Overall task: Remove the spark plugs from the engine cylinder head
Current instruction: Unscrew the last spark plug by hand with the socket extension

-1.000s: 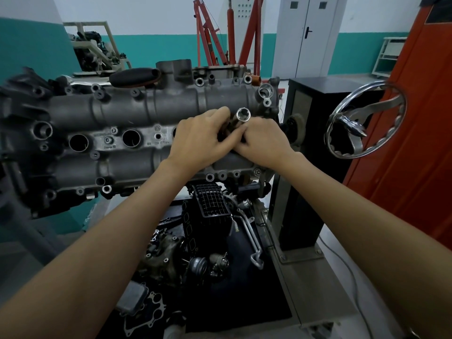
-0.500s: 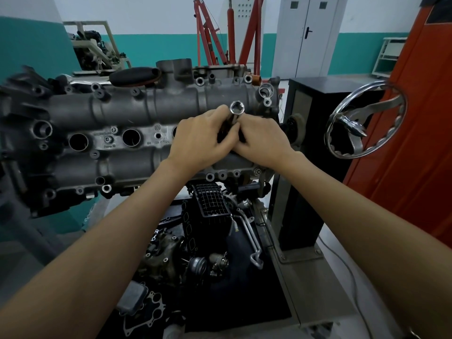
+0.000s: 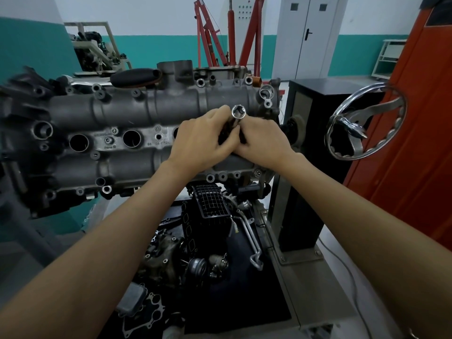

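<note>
The grey engine cylinder head (image 3: 122, 111) is mounted on a stand, its top face turned toward me. Two open spark plug wells (image 3: 78, 142) show dark and round at the left and middle. My left hand (image 3: 203, 140) and my right hand (image 3: 263, 140) are clasped together over the right end of the head. Both grip a chrome spark plug socket (image 3: 238, 113), whose open end sticks out above my fingers. The socket's lower part and the well under my hands are hidden. No spark plug is visible.
A chrome handwheel (image 3: 364, 121) on the black stand column (image 3: 310, 143) sits just right of my hands. An orange cabinet (image 3: 415, 143) fills the right side. Below the head, loose engine parts (image 3: 208, 241) lie on a dark mat. A red engine hoist (image 3: 230, 33) stands behind.
The socket's open end has swung slightly left and upward between my hands. Both hands stay clasped in the same place on the head.
</note>
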